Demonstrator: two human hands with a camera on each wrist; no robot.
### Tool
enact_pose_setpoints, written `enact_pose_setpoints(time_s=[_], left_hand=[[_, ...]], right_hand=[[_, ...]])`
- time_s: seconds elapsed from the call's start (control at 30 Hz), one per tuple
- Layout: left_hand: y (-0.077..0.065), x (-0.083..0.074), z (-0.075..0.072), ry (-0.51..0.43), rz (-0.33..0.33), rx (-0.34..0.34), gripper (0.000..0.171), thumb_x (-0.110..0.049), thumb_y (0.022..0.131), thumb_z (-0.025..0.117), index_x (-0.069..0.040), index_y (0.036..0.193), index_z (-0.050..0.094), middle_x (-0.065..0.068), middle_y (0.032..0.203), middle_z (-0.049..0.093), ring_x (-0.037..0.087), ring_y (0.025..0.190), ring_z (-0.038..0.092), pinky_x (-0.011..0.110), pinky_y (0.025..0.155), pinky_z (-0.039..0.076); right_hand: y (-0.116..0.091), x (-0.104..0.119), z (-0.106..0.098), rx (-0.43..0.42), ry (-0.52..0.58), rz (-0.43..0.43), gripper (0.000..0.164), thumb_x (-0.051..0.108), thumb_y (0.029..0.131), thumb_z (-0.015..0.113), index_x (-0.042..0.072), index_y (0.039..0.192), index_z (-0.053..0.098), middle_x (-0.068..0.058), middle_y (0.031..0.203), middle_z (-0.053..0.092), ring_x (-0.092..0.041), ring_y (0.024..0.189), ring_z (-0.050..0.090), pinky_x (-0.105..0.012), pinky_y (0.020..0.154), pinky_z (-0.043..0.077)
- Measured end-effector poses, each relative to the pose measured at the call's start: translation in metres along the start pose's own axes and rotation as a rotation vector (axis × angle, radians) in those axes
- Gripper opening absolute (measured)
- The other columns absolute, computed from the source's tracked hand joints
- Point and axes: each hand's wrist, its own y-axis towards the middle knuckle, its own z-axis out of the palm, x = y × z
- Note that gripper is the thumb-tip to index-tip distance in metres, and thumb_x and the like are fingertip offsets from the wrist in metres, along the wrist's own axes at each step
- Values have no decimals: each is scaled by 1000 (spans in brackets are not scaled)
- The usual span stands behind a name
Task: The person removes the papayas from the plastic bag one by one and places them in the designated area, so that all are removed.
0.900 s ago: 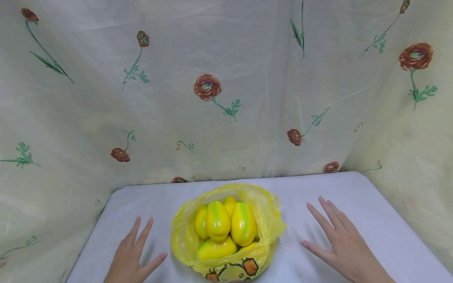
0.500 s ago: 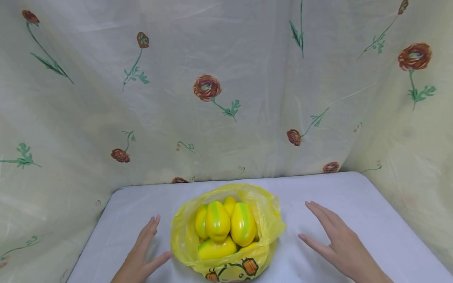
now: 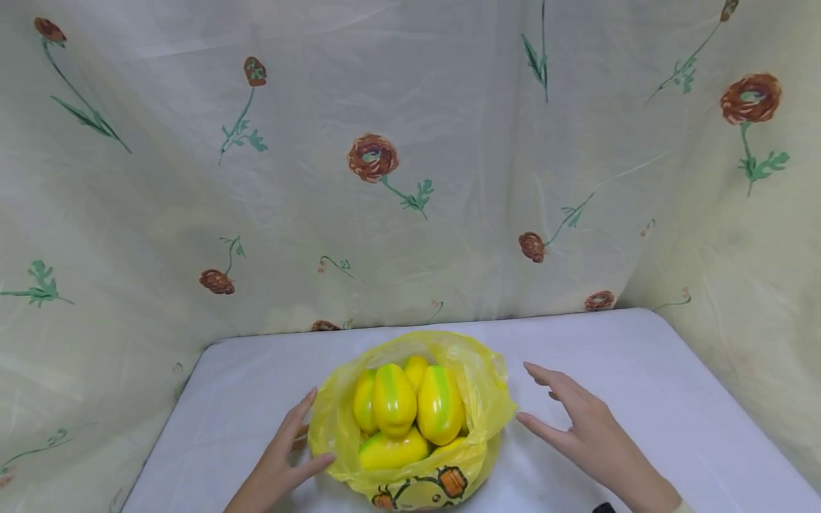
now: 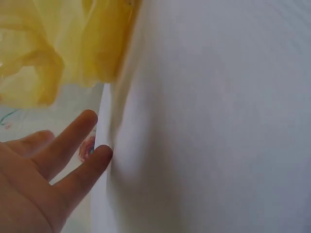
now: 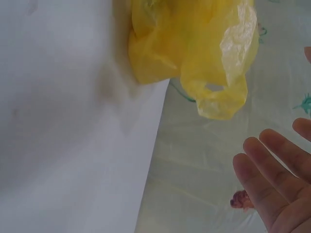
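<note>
A yellow plastic bag [image 3: 494, 402] stands with its mouth spread wide, a cartoon face printed on its front. Inside it lie several glossy yellow fruits [image 3: 394, 402] with green stripes, their kind unclear. My left hand [image 3: 282, 452] is at the bag's left side, fingers extended and thumb overlapping the rim in the head view. To the right, my right hand [image 3: 586, 427] faces the bag with thumb and fingers apart, its thumb tip close to the bag's edge. Both palms hold nothing. In the right wrist view, a loop handle of the bag [image 5: 221, 104] hangs near the fingers.
The bag stands on a table with a white cover [image 3: 244, 370]. A pale curtain with printed flowers [image 3: 449, 235] closes off the back and sides. A small black object [image 3: 603, 507] shows beside the right wrist at the bottom edge.
Both hands have moved inward toward the bag, the left to its left side and the right close to its right edge. The bag and fruits have stayed in place.
</note>
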Motion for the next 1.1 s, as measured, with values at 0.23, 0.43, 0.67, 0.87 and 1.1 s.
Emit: enact_pose_setpoints(time_s=[0.23, 0.43, 0.67, 0.87, 1.1], left_hand=[[1, 1, 3, -51, 88, 13, 100, -49, 85, 82, -43, 163, 20, 6, 173, 20, 40, 153, 34, 66, 119, 37], [8, -1, 8, -88, 48, 24, 99, -49, 84, 83, -34, 164, 26, 9, 173, 23, 41, 156, 28, 66, 121, 33], [13, 2, 10, -144, 102, 37, 102, -38, 84, 86, -34, 165, 24, 8, 174, 19, 40, 156, 28, 64, 121, 35], [12, 1, 12, -104, 122, 49, 107, -40, 81, 89, -33, 165, 22, 9, 174, 19, 40, 160, 16, 71, 124, 21], [12, 0, 15, -97, 119, 49, 110, -40, 80, 89, -32, 166, 21, 9, 174, 19, 40, 160, 16, 69, 125, 21]], right_hand=[[6, 10, 13, 24, 33, -53, 67, 42, 90, 80, 20, 148, 55, -3, 139, 67, -22, 116, 68, -45, 92, 62], [14, 20, 19, 53, 50, -118, 66, 38, 90, 80, 15, 147, 56, -3, 141, 65, -21, 118, 68, -41, 93, 62], [28, 34, 24, 135, 107, -109, 63, 43, 93, 77, 14, 145, 58, -5, 143, 64, -25, 118, 68, -44, 93, 62], [44, 44, 31, 209, 137, -136, 65, 46, 92, 77, 16, 146, 57, -6, 139, 66, -25, 118, 67, -44, 95, 61], [59, 55, 39, 300, 163, -128, 69, 48, 89, 80, 14, 144, 58, -6, 140, 64, -24, 119, 66, -44, 95, 61]])
